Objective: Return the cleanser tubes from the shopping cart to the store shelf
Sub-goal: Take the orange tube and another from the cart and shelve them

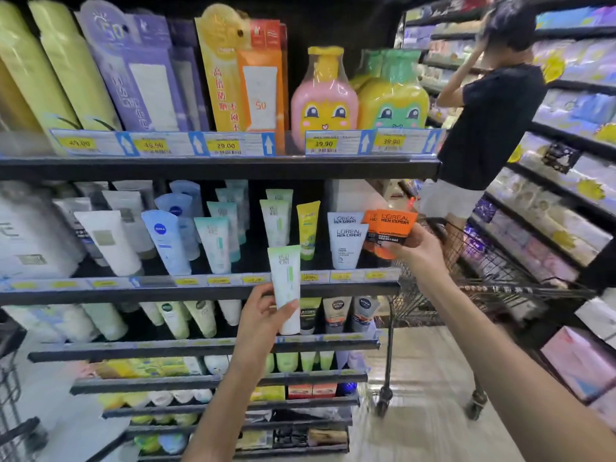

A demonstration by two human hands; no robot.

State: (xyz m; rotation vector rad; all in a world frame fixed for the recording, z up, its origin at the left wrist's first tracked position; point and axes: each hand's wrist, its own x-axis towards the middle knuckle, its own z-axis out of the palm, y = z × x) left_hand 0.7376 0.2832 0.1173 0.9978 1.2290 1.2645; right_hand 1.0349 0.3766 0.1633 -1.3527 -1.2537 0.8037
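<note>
Fingers [289, 305] of the left hand [263, 315] wrap round one white-and-green cleanser tube [285, 288], held upright, cap down, in front of the middle shelf's [200, 291] price-tag edge. Over on the right, the right hand [421, 250] pinches a single orange cleanser tube [395, 225] by its lower end, right at the end of that same shelf, touching the orange tube already standing there. So that's two tubes in hand, one each.

Just beside the orange one stand two white L'Oreal tubes [346, 241], then one yellow tube [307, 228], then two matching white-green tubes [276, 218] at least, with a dark gap in front of them above the left hand's tube. Further left, teal tubes, blue Nivea tubes [166, 241] and white ones fill the row.

Shelf ends just past the orange tubes; beyond it sits the wire shopping cart [500, 261] on a pale tiled floor [423, 378]. Another person [493, 111] in a dark shirt stands behind the cart in the aisle, facing shelves on the far side.
</note>
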